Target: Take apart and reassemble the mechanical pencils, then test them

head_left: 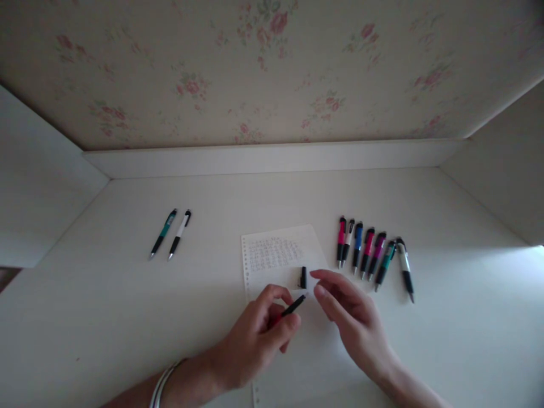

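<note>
My left hand [266, 337] is closed around a pen [294, 305]. Its slim black end points up and to the right, and a bit of red shows between my fingers. Just to the right hovers my right hand [351, 317], its thumb and forefinger apart with nothing visible between them. A short black pen piece [303, 277] lies on a punched sheet of paper [276, 279], close to my right fingertips. Handwriting fills the upper part of the sheet. Both hands are over the paper and hide some of its lower half.
Several click pens [369, 252] in red, white, blue, purple and green lie in a row at the right. On the left are a green pen [164, 233] and a white pen [180, 234]. The white desk [106, 317] is bounded by side panels and a flowered wall [272, 85].
</note>
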`<state>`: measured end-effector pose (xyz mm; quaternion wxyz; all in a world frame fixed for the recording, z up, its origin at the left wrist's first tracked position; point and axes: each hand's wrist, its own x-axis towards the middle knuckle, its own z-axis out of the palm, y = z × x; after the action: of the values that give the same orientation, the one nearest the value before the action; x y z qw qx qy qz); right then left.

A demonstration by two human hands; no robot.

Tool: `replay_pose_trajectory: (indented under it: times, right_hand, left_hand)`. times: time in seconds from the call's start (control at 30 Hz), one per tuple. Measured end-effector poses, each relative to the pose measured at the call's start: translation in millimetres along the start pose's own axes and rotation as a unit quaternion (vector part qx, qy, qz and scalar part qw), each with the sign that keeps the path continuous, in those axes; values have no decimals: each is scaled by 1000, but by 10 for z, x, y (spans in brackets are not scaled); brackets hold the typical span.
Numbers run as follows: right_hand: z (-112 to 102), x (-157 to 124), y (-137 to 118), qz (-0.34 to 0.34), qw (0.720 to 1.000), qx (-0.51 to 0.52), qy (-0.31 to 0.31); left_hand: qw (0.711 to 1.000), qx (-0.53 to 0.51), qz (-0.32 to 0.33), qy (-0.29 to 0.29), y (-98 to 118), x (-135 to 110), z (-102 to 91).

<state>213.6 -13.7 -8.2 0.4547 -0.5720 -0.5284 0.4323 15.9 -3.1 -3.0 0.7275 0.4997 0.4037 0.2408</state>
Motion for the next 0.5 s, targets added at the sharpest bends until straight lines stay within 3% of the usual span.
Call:
replay_pose_trajectory:
  times: [0.1, 0.27, 0.37, 0.5]
  right_hand:
    - [-29, 78, 73, -66, 986, -148, 32]
    - [-27, 150, 127, -178, 912, -368, -39]
    - [-11, 156, 115, -201, 885, -416, -61]
    - [-17, 160, 98, -200, 892, -402, -56]
  left_hand:
    - [1000, -8, -21, 16, -20, 1, -5]
    - [999, -29, -18, 1, -42, 7, -20]
    - [1000, -16, -5, -4, -25, 5, -21]
    - [999, -19, -44, 12, -22, 2, -19]
